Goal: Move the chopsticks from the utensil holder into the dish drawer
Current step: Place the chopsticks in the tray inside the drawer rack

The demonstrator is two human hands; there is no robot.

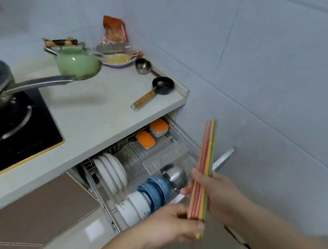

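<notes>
Both hands hold a bundle of long pink, orange and green chopsticks (204,167) above the pulled-out wire dish drawer (180,143): right hand (220,193) wraps mid-shaft, left hand (171,225) pinches the lower ends. White plates (110,174) and blue bowls (154,191) fill the drawer. No readable writing.

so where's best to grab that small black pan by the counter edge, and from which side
By its wooden handle, coming from the front-left. The small black pan lies flat on the counter near the right edge, with the handle pointing down-left toward the person and clear of other things. The pan's round body is wide and low, so fingers would close more easily around the slim handle.
</notes>
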